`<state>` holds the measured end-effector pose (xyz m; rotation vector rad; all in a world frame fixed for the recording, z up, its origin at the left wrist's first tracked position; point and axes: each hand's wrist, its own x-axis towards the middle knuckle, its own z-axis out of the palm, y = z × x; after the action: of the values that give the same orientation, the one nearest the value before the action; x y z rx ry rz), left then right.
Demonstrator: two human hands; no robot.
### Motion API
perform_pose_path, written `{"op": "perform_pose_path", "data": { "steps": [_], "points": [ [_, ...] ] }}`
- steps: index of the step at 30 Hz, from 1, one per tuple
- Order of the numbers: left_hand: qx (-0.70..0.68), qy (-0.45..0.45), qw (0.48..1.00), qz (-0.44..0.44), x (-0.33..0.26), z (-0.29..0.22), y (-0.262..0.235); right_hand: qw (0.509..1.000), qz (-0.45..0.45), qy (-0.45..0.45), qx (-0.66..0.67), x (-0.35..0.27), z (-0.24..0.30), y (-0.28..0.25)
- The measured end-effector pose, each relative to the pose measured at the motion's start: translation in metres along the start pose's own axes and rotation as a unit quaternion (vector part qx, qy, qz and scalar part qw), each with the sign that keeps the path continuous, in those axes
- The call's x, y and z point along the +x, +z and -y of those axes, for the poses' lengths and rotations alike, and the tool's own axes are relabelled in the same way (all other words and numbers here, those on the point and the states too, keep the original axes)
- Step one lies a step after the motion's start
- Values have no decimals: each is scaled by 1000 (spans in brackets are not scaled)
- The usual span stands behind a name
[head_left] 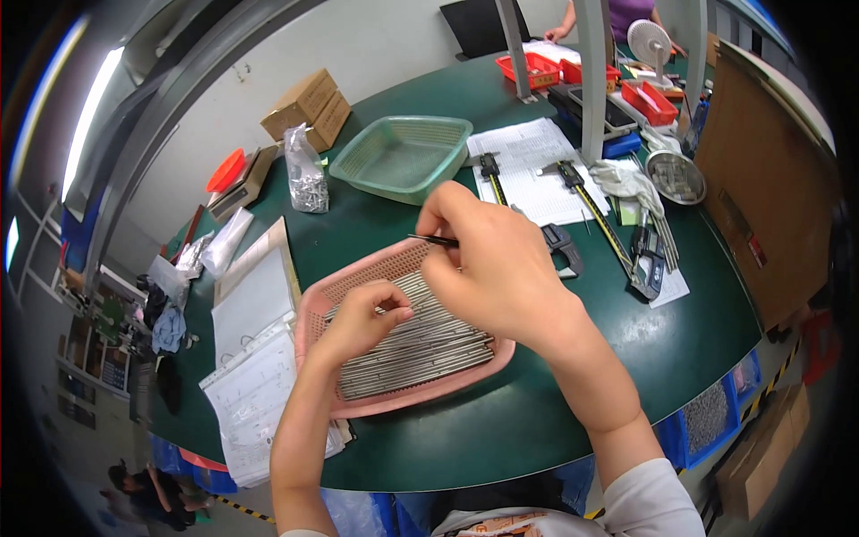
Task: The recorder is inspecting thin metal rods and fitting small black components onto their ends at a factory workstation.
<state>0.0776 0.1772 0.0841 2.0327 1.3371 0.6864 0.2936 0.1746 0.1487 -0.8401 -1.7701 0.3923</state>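
A pink plastic basket point(315, 309) stands on the green table before me, filled with many thin metal rods point(420, 349) lying side by side. Over its left part, my left hand point(365, 318) hovers with fingers curled and thumb close to the fingertips; whatever they pinch, if anything, is hidden. Above the basket's far right side, my right hand point(492, 259) is closed on a thin black pointed tool point(435, 240), its tip sticking out to the left. The rest of that tool is covered by the hand.
An openwork green basket point(403, 190) stands beyond the pink one. Calipers point(595, 210) and a micrometer point(562, 251) lie right, near printed sheets point(528, 143) and a metal bowl point(676, 177). An open binder point(255, 358) lies left. A metal post point(591, 80) rises behind; another person sits across.
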Motion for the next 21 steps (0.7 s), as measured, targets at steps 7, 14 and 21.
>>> {"op": "perform_pose_path", "data": {
  "steps": [7, 14, 21],
  "points": [
    [-112, 115, 950, -269, -24, -57, 1, 993, -43, -112, 14, -2, 3, 8],
    [-351, 125, 892, -256, -35, -61, 23, 991, -76, -110, 31, -11, 15, 20],
    [-356, 117, 898, -231, -34, -50, 27, 988, -39, -148, -30, -9, 12, 18]
  ]
}}
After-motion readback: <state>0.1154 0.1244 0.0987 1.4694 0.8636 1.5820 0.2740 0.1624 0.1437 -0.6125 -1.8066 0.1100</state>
